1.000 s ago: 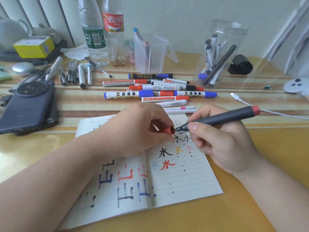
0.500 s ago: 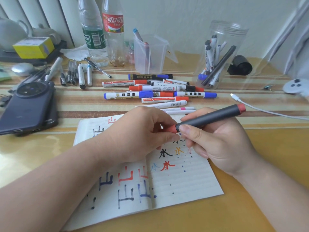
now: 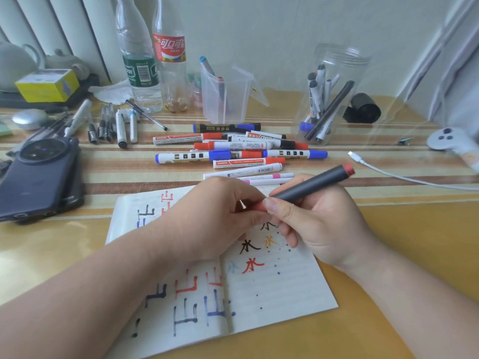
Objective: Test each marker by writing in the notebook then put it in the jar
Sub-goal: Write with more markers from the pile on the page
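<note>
- We see the right grip (image 3: 321,224) curled round a grey marker (image 3: 311,183) above the open notebook (image 3: 280,294).
- The left grip (image 3: 212,218) pinches the red cap (image 3: 259,207) on the marker's near end.
- The plastic jar (image 3: 337,63) stands well behind on the counter (image 3: 388,255).

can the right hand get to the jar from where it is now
Likely yes. The jar stands beyond the right hand, with only flat-lying markers and a cable between, nothing tall. The hand grips a grey marker whose cap the left hand pinches.
</note>
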{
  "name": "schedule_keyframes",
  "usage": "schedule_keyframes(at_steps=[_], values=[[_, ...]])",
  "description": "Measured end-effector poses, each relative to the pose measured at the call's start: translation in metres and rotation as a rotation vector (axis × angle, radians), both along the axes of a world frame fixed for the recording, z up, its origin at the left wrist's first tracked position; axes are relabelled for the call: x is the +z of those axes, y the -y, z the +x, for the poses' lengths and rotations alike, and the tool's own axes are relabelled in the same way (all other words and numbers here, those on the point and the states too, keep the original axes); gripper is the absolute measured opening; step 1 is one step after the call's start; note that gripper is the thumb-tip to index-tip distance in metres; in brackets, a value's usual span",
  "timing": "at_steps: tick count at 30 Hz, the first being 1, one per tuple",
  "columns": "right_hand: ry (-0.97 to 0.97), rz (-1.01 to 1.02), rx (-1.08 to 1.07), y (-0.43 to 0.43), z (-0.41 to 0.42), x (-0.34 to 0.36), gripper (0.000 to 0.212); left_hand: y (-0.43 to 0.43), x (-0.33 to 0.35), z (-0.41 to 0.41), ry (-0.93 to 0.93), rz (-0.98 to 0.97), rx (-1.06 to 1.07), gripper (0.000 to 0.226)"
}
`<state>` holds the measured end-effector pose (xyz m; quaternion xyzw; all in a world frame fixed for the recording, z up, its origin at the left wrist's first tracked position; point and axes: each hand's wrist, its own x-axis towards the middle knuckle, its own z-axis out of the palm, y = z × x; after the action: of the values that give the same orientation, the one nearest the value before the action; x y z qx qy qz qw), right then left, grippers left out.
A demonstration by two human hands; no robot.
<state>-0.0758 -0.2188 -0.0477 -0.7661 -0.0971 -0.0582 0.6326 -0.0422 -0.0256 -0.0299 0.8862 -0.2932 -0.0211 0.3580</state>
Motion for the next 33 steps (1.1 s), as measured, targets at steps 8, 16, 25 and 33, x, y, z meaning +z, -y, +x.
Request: schedule_keyframes(at_steps=[8, 16, 25, 33], values=[[0.249, 0.143, -0.225, -0.001, 0.002, 0.022, 0.019, 0.002, -0.001, 0.004, 0.067, -0.082, 0.155, 0.015], [0.635, -0.132, -0.310, -0.001, 0.038, 0.076, 0.049, 0.006, -0.004, 0.003, 0.071, -0.227, 0.178, 0.052], [1.127, -0.290, -0.701, 0.034, 0.139, 0.118, 0.034, 0.003, -0.012, 0.009, 0.112, -0.151, 0.205, 0.041], [0.674, -0.274, -0.843, 0.070, 0.167, 0.106, 0.047, 0.005, -0.014, 0.012, 0.097, -0.108, 0.222, 0.030]])
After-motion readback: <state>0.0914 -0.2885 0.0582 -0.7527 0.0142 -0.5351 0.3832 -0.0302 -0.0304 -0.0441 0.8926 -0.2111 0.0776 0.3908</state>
